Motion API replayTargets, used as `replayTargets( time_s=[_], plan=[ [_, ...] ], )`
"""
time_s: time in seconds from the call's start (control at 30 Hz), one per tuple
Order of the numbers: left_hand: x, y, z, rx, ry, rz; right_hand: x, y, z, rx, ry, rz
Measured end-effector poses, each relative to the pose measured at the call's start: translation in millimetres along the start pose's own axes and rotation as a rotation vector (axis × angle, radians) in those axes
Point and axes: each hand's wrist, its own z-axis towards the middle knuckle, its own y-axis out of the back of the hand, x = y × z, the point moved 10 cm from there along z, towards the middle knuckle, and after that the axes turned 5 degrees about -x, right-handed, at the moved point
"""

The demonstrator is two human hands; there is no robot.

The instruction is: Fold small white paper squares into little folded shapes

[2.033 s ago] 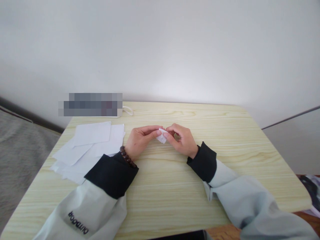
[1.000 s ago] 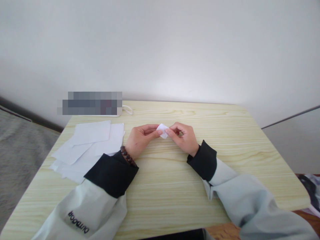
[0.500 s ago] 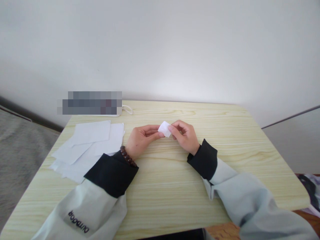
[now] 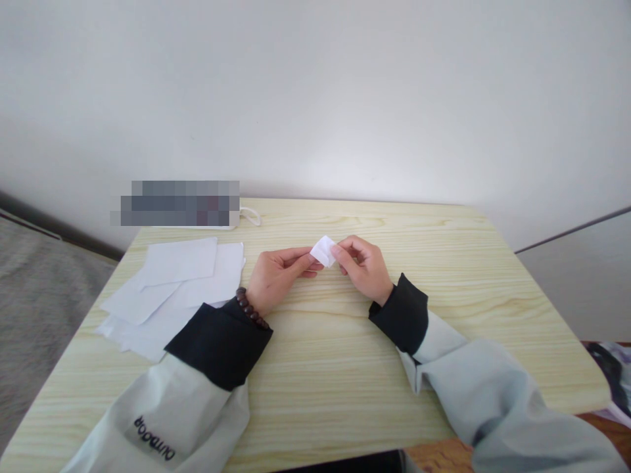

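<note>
A small folded piece of white paper [image 4: 323,250] is held up between my two hands, above the middle of the table. My left hand [image 4: 276,276] pinches its left corner between thumb and fingers. On the right side, my right hand [image 4: 363,264] grips it with the thumb on the face towards me and the fingers curled behind. The paper looks roughly square, turned on its corner, with a crease across it. Loose white sheets [image 4: 182,261] lie overlapping to the left of my left hand.
The pale wood-grain table [image 4: 444,276] meets a white wall [image 4: 345,98] at the back. A blurred-out object [image 4: 180,207] with a white cord loop [image 4: 251,215] stands at the back left. Grey fabric [image 4: 34,315] lies beyond the left edge.
My left thumb has shifted up along the paper's left edge, and the left fingers now show below it. The paper has turned slightly. My right hand keeps its grip.
</note>
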Motion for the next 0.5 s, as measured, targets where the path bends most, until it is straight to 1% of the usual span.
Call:
replayTargets(
  time_s=[0.13,0.33,0.5],
  plan=[
    [1.0,-0.8,-0.1,0.016,0.005,-0.018,-0.7,-0.5,-0.2,0.006,0.004,-0.015],
    [0.0,-2.5,-0.3,0.033,0.017,-0.103,0.8,1.7,0.0,-0.017,0.02,-0.028],
    [0.5,-0.7,-0.1,0.006,0.031,-0.025,3.0,1.0,-0.5,-0.012,0.037,-0.046]
  ],
)
